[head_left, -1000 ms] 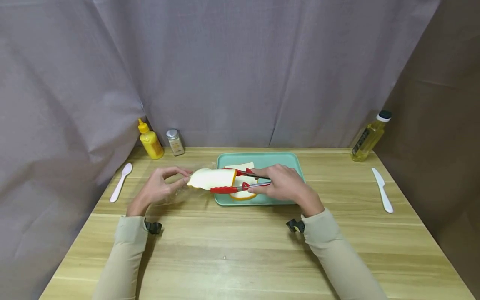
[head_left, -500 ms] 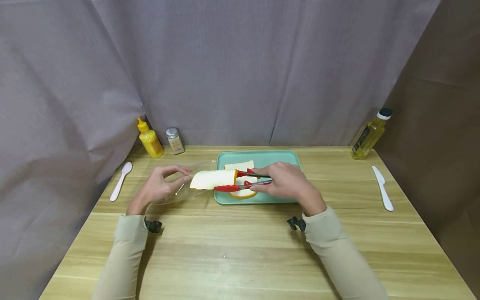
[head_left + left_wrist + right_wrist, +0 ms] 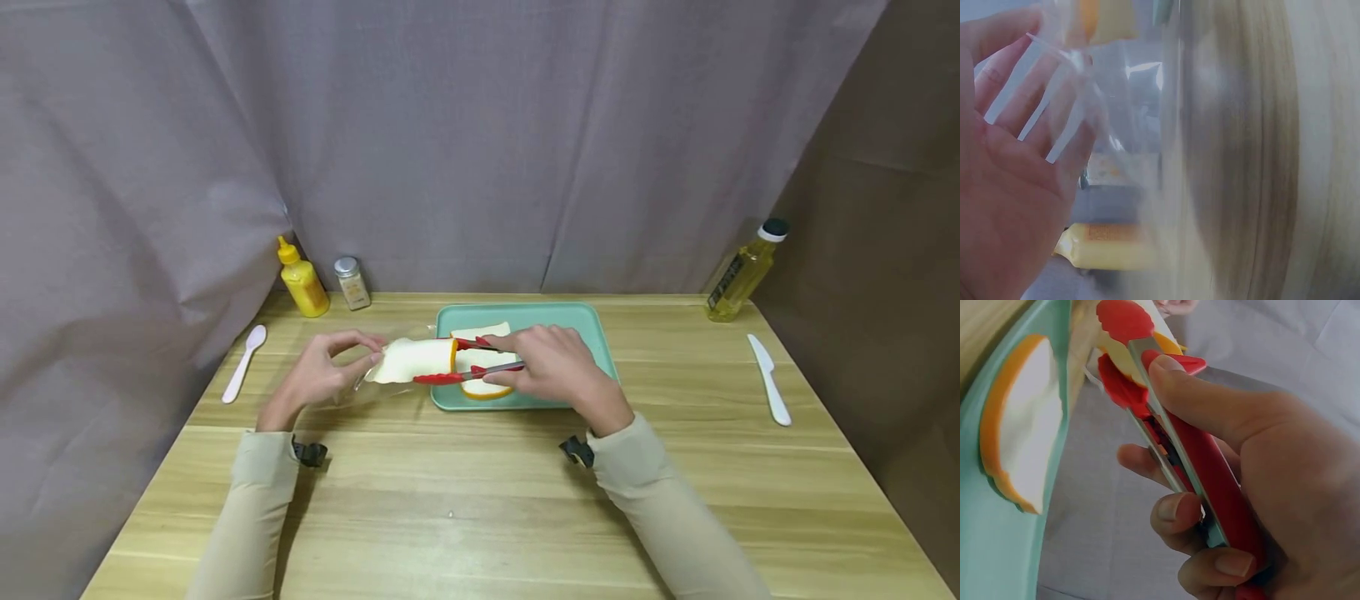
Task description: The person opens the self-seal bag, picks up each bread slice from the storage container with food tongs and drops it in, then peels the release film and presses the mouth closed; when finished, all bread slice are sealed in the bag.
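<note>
My right hand (image 3: 558,367) grips red-tipped metal tongs (image 3: 1200,469), thumb on one arm and fingers curled round the other. Between the tong heads is a white bread slice (image 3: 412,360) with an orange crust, its free end bent and pointing left. Thumb and fingertips of my left hand (image 3: 322,371) pinch the edge of a clear plastic bag (image 3: 1119,119). That slice's left end overlaps the bag, close to the left fingertips. Under the tongs, a second bread slice (image 3: 487,389) lies on a mint-green tray (image 3: 558,315), partly covered by them.
Behind the left hand stand a yellow squeeze bottle (image 3: 305,287) and a shaker (image 3: 354,287). A pale spoon (image 3: 243,367) lies at the left edge. To the right are a white knife (image 3: 770,383) and an oil bottle (image 3: 742,279). A grey curtain (image 3: 450,150) closes off the back.
Since half a second ago, my right hand, the tongs and the held slice have shifted left, nearer the left hand. The slice's left end looks more rumpled; the left hand stays nearly in place.
</note>
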Demonstrator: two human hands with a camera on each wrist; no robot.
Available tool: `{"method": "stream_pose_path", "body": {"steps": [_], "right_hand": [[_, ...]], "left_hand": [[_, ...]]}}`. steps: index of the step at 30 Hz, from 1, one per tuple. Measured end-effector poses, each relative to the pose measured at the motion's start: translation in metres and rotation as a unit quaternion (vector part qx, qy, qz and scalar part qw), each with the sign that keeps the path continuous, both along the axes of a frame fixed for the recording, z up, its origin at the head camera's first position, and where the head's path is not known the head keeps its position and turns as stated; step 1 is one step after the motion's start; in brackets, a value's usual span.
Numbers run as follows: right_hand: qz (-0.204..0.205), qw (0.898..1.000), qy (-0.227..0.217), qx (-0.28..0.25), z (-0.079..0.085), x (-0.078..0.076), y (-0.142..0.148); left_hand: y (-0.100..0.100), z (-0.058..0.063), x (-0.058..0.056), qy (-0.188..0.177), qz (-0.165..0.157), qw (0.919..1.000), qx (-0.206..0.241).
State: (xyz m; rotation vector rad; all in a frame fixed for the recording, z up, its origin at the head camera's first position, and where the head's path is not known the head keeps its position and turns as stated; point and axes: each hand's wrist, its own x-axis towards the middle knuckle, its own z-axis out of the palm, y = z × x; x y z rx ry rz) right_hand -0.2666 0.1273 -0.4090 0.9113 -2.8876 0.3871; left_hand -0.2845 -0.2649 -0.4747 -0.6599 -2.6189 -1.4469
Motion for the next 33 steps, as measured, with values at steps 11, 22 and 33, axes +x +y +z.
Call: {"method": "stream_pose_path", "body": {"steps": [11,22,33], "right_hand": [[0.001,0.999,-0.045,-0.029,-0.028,-0.016,-0.005],[-0.001,0.994,-0.093,-0.055,-0.04,-0.024,-0.008],[0.003,0.998,-0.051,-0.047,-0.057,-0.019,-0.026]], "left_hand": [[-0.002,-0.003,-0.001,-0.003,-0.007,0.9998,0.021],[0.002,-0.002,-0.003,-0.003,-0.006,0.9997,0.023],[0.002,-0.003,0.0,-0.005,0.005,0.9992,0.04]]}}
